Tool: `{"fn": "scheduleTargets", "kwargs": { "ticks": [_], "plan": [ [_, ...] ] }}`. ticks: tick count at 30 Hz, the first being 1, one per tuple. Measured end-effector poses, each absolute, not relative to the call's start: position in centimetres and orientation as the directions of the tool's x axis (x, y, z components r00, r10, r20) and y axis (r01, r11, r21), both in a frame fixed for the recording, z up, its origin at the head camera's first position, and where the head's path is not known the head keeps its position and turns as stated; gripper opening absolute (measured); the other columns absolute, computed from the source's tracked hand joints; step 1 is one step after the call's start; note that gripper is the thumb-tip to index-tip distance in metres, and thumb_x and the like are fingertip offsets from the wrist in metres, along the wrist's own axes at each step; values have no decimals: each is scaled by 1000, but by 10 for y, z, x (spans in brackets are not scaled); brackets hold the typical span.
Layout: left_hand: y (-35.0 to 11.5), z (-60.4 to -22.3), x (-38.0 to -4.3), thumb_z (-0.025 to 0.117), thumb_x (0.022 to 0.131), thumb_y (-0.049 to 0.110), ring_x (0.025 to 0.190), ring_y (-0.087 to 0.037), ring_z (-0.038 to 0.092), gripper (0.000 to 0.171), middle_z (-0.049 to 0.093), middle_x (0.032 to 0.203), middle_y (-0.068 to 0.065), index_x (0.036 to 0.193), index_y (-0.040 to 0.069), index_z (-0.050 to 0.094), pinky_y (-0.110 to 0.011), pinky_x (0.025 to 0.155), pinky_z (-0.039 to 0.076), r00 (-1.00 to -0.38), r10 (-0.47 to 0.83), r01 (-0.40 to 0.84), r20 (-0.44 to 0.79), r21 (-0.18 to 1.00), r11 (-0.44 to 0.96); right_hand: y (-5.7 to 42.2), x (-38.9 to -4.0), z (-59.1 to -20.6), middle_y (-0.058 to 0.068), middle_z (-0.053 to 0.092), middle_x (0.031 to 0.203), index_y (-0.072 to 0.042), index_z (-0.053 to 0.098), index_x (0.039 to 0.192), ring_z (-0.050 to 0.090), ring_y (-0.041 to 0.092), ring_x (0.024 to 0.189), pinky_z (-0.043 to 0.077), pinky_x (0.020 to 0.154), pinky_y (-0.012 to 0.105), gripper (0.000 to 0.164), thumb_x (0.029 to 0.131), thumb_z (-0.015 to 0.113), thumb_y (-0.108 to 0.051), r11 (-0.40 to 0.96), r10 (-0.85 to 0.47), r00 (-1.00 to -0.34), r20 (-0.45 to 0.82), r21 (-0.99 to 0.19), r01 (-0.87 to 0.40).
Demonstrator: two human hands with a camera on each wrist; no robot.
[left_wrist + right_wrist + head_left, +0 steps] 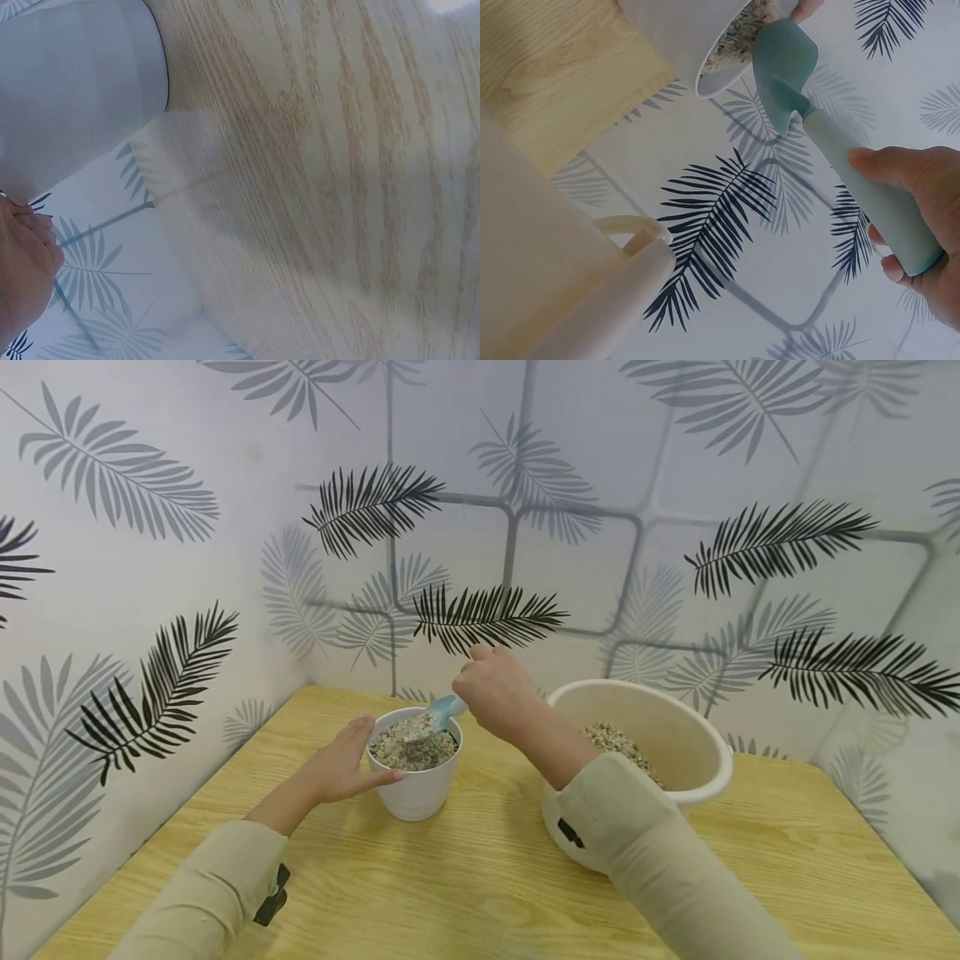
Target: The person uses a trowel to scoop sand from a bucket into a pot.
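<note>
A white flower pot stands on the table, filled near its rim with grainy, pale gravel-like potting mix. My left hand holds the pot at its left side, thumb along the front just below the rim and fingers round the far side. In the left wrist view, part of the hand shows beside the pot. My right hand grips the handle of a light blue-green hand trowel. The trowel's blade tips down over the mix inside the pot, with some pale grains on it.
A large cream tub holding more of the grainy mix stands to the right, under my right forearm. The wood-grain table meets patterned walls at the back and left.
</note>
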State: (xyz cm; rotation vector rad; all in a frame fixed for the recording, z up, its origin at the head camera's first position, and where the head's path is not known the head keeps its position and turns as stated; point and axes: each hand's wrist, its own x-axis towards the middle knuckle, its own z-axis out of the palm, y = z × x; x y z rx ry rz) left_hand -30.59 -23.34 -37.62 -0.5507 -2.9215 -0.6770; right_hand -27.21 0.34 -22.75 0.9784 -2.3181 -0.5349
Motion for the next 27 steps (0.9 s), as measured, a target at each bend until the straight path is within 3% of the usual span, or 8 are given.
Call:
{"fn": "scheduleTargets", "kwargs": {
  "ticks": [18, 27],
  "plan": [
    [-233, -375, -305, 55, 81, 63, 139, -46, 13, 106, 13, 151, -30, 145, -10, 11, -58, 112, 18, -931, 323, 364, 168, 401, 841, 14, -268, -226, 1, 69, 80, -15, 72, 85, 53, 18, 76, 43, 63, 28, 10, 79, 70, -7, 663, -736, -577, 355, 554, -504],
    [-233, -373, -303, 54, 81, 63, 139, -46, 12, 106, 13, 151, -30, 145, -10, 11, -58, 112, 18, -931, 325, 365, 167, 397, 842, 22, -266, -227, 1, 68, 77, -16, 72, 84, 55, 19, 73, 45, 61, 30, 15, 78, 68, -3, 674, -733, -547, 404, 541, -503]
  ]
}}
